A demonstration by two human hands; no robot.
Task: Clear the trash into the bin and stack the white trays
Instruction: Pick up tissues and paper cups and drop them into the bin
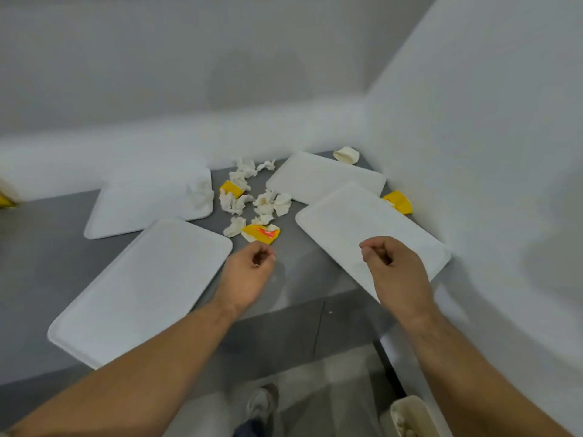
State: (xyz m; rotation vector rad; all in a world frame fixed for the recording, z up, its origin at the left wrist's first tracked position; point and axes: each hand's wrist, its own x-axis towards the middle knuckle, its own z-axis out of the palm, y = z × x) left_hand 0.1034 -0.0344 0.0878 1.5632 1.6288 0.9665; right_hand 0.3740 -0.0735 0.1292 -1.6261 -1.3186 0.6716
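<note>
Several white trays lie on a grey counter (299, 272): one at front left (138, 288), one at back left (148, 203), one at back right (325, 178) and one at front right (356, 228) overlapping it. Between them lie crumpled white napkins (252, 197) and yellow wrappers (262, 234), (231, 188). Another yellow wrapper (399, 201) and a white paper cup (346, 155) sit by the right wall. My left hand (249, 272) hovers just before the nearest yellow wrapper, fingers curled, holding nothing. My right hand (394, 272) is over the front right tray, fingers curled, holding nothing.
A bin (410, 417) with white paper in it stands on the floor at lower right, below the counter edge. White walls close the corner behind and to the right. A yellow item (6, 200) shows at the far left edge. My shoe (262, 405) is on the floor.
</note>
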